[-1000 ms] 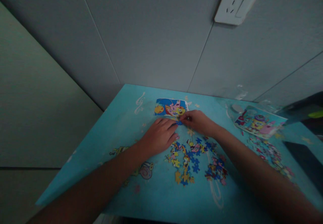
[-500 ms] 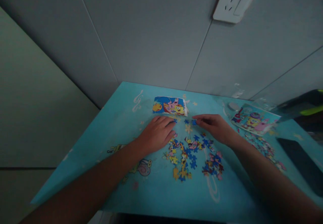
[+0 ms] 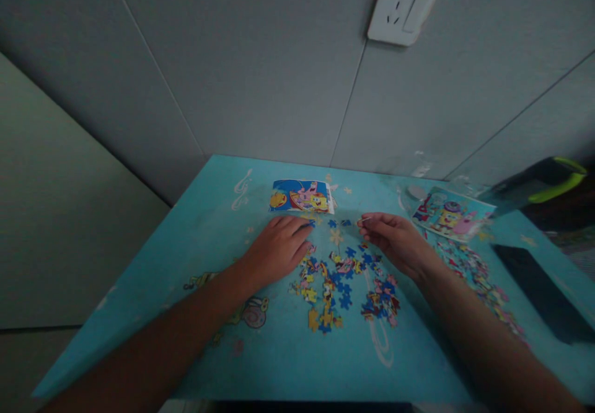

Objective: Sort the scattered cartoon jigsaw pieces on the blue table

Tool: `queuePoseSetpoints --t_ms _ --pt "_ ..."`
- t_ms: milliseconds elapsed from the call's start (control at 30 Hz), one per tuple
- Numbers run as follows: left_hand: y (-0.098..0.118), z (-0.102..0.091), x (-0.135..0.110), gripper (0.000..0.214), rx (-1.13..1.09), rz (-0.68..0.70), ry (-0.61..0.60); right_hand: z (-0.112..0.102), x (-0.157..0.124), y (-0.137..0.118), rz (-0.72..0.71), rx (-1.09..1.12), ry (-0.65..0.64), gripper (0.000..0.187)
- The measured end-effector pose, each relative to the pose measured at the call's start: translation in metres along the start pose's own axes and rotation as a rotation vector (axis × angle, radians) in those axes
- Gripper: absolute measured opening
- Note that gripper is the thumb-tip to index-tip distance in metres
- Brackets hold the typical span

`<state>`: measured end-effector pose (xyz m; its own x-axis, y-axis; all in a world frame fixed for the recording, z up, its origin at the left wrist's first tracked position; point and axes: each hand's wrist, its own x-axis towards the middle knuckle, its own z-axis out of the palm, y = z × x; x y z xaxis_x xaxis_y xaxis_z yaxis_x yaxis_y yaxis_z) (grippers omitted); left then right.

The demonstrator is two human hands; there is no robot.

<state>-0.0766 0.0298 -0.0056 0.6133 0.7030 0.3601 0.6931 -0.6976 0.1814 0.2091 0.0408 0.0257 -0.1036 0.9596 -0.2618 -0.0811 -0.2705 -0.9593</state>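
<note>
My left hand (image 3: 282, 247) lies on the table with its fingers stretched out, the fingertips at a blue puzzle piece (image 3: 312, 223). Two more blue pieces, a middle one (image 3: 332, 223) and a right one (image 3: 346, 222), lie in a row to the right of it. My right hand (image 3: 393, 237) is closed in a pinch on a small puzzle piece (image 3: 365, 219), seen nearly edge-on just right of the row. Nearer to me lie loose puzzle pieces (image 3: 344, 295) in blue and yellow, and a darker multicoloured cluster (image 3: 382, 301). A cartoon picture card (image 3: 302, 196) lies behind the row.
On the right of the turquoise table (image 3: 279, 363) are a second picture card (image 3: 453, 214), a heap of pieces (image 3: 469, 270), a dark flat slab (image 3: 542, 289) and a round whitish lid (image 3: 415, 192). A black and lime-green object (image 3: 543, 180) stands behind. The wall carries a socket (image 3: 404, 7).
My right hand has drawn slightly away from the rightmost blue piece and now shows a thin piece between its fingertips. My left hand stays put. The whole view has shifted a little.
</note>
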Motion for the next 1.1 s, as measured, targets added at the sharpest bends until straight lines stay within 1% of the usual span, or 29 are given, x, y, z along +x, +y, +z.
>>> queuePoseSetpoints --t_ms 200,433,567,700,800,867,967,1100 --pt "0.000 0.000 0.000 0.034 -0.014 0.001 -0.004 0.003 -0.003 -0.001 0.039 0.011 -0.036 0.023" --pt "0.000 0.000 -0.001 0.034 0.008 0.007 -0.012 0.009 -0.006 -0.004 0.042 -0.048 -0.026 0.022" --pt "0.000 -0.001 0.000 0.034 0.008 0.003 -0.010 0.007 -0.005 0.000 -0.011 -0.137 -0.013 0.025" --pt "0.000 0.000 0.000 0.034 0.006 0.008 -0.007 0.003 -0.007 0.002 -0.084 -0.310 0.010 0.031" --pt "0.000 0.001 -0.001 0.035 0.005 -0.001 -0.006 0.001 -0.011 -0.002 -0.133 -0.423 0.020 0.031" --pt "0.000 0.001 -0.002 0.036 0.005 -0.005 -0.007 0.000 -0.014 -0.004 -0.171 -0.452 0.015 0.030" --pt "0.000 0.001 -0.002 0.035 0.007 0.000 -0.015 -0.002 -0.018 -0.006 -0.229 -0.454 -0.006 0.035" --pt "-0.001 0.001 -0.002 0.036 0.016 -0.010 -0.034 -0.002 -0.020 -0.007 -0.226 -0.479 -0.009 0.032"
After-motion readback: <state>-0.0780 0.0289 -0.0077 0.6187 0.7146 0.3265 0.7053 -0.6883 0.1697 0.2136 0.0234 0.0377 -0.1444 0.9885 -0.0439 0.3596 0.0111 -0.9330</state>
